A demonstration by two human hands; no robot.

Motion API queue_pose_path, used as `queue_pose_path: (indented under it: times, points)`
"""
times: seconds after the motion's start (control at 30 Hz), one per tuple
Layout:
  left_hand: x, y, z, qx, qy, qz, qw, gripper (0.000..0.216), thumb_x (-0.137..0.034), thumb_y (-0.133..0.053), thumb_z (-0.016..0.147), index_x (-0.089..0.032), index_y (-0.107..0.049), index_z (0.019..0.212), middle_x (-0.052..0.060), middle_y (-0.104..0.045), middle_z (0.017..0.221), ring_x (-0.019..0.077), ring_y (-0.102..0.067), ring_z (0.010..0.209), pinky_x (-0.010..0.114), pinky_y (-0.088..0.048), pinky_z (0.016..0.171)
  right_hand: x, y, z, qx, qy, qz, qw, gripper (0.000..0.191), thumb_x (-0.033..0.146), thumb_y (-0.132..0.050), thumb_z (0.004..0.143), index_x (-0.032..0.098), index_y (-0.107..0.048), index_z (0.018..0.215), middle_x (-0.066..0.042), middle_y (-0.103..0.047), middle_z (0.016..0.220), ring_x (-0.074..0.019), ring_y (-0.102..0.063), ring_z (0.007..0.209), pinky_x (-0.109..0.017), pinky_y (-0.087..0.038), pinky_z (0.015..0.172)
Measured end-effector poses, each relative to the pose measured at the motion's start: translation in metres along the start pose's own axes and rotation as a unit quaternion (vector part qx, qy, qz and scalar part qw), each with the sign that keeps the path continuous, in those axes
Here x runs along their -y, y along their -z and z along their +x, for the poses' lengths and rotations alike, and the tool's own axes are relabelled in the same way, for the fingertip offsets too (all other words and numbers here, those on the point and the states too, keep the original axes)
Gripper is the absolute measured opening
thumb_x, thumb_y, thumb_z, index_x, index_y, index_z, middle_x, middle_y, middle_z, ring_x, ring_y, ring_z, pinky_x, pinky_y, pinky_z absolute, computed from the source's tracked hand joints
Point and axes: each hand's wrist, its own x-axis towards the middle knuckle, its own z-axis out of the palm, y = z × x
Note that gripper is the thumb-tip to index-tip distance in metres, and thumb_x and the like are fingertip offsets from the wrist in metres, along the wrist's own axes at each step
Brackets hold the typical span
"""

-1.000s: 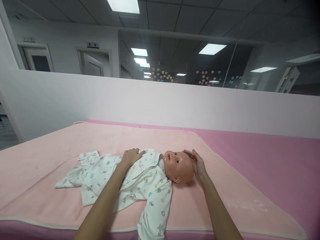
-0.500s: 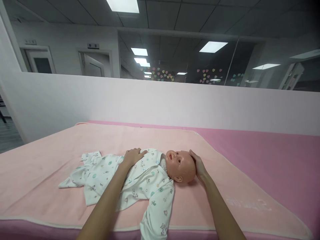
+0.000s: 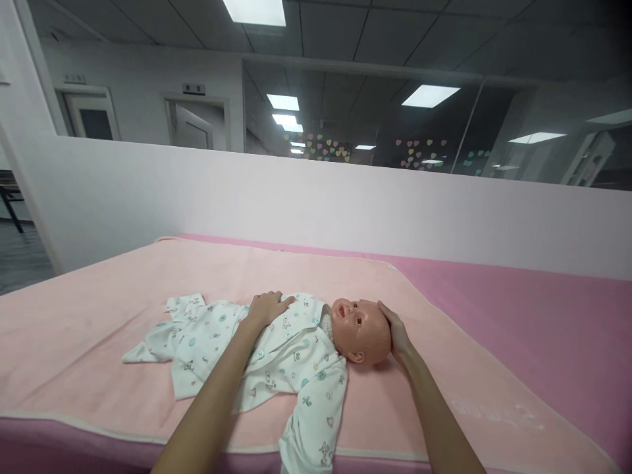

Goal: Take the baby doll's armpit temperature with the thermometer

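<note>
A baby doll [image 3: 363, 332] lies on its back on the peach blanket [image 3: 395, 408], its bald head toward the right. It wears a white outfit [image 3: 291, 355] with small printed figures and snap buttons; one sleeve hangs toward the front edge. My left hand [image 3: 269, 308] rests flat on the doll's belly, fingers stretched over the far side of the cloth. Against the crown of the head, my right hand [image 3: 395, 329] is laid with its fingers extended along the curve, not closed around it. Part of its palm is hidden behind the head.
Beneath the blanket is a pink mattress [image 3: 543, 316]. A low white partition [image 3: 345, 204] runs along the back, with glass [image 3: 375, 118] bearing heart stickers above it. At the far left, a dark-legged piece of furniture [image 3: 12, 204] stands beyond the partition.
The camera view has shifted and tilted slightly, so the scene sits a little further right. Both hands keep their places on the doll.
</note>
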Motion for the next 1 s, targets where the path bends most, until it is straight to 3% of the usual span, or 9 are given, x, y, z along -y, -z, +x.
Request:
queue_pose_path:
  times: [0.37,0.67,1.0]
  points:
    - [0.001,0.0,0.0,0.0,-0.003,-0.003,1.0,0.065,-0.065,-0.016,0.078,-0.02,-0.059,0.097,0.012,-0.063,0.103,0.0274,-0.055,0.098,0.04,-0.035,0.086,0.001,0.012,0.007,-0.03,0.023,0.009,0.999,0.046,0.058,-0.056,0.068,0.019,-0.07,0.089,-0.006,-0.066,0.104,-0.0273,-0.051,0.11,-0.036,-0.038,0.096]
    - [-0.002,0.004,-0.003,0.003,-0.005,-0.002,1.0,0.064,-0.064,-0.016,0.078,-0.02,-0.06,0.095,0.012,-0.063,0.104,0.0273,-0.055,0.099,0.039,-0.036,0.085,0.002,-0.008,-0.004,-0.025,0.003,0.006,1.0,0.042,0.052,-0.061,0.067,0.017,-0.07,0.089,-0.007,-0.068,0.098,-0.0276,-0.058,0.1,-0.036,-0.044,0.089]
    - [-0.003,0.006,-0.004,0.006,-0.003,0.004,1.0,0.062,-0.062,-0.016,0.079,-0.02,-0.059,0.096,0.012,-0.063,0.105,0.027,-0.054,0.102,0.04,-0.036,0.087,-0.005,0.016,0.014,-0.067,0.034,0.011,0.997,0.047,0.058,-0.058,0.066,0.019,-0.07,0.088,-0.008,-0.066,0.104,-0.0283,-0.053,0.108,-0.038,-0.04,0.095]
